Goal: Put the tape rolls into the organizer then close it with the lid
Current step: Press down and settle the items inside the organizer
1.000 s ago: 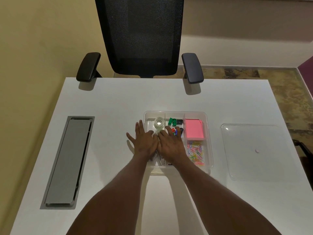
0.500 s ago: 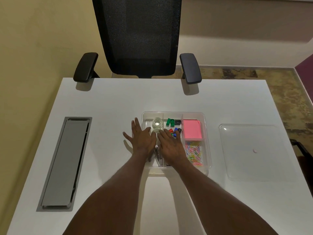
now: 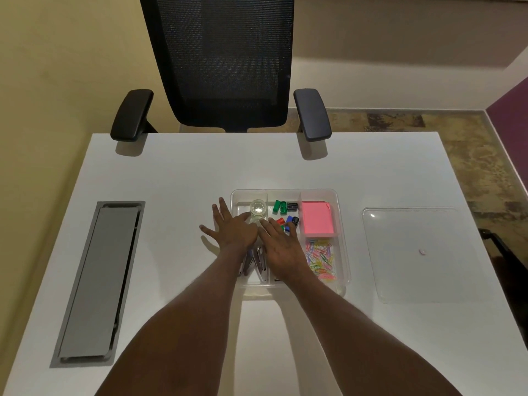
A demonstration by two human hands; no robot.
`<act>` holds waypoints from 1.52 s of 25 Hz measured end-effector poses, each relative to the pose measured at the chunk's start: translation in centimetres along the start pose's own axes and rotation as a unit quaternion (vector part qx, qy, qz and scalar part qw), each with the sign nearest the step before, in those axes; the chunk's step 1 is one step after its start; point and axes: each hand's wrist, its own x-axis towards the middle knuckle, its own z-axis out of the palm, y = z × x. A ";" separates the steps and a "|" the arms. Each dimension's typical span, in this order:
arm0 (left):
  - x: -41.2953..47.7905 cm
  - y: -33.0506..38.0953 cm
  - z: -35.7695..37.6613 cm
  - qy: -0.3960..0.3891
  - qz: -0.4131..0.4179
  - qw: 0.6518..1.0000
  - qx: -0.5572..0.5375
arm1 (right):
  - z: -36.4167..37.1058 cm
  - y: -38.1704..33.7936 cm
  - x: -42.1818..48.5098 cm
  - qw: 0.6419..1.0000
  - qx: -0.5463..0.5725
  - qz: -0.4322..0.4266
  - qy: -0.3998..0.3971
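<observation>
L hand (image 3: 234, 232) & R hand (image 3: 281, 242): flat, fingers wide, holding nothing, over organizer (image 3: 341, 238). Tape roll (image 3: 258, 208) in rear-left compartment. Lid (image 3: 414, 252) on worktop (image 3: 177, 181), right of organizer.

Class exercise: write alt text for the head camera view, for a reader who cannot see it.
Two bare hands, left and right, lie flat and open over a clear divided organizer on a white table. Inside sit a clear tape roll, pink sticky notes and coloured paper clips. Its clear lid lies to the right.
</observation>
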 end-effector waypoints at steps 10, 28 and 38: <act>-4.3 -0.9 -0.8 0.127 0.056 0.988 -0.070 | -1.7 -0.8 -2.0 0.997 -0.031 -0.002 0.070; -17.3 -3.6 -0.1 0.095 0.111 0.986 -0.077 | -6.6 -2.7 -14.9 0.972 -0.116 0.056 0.197; -22.2 3.3 3.2 0.086 0.121 0.981 -0.122 | -10.6 4.8 -20.3 0.983 -0.097 0.119 0.105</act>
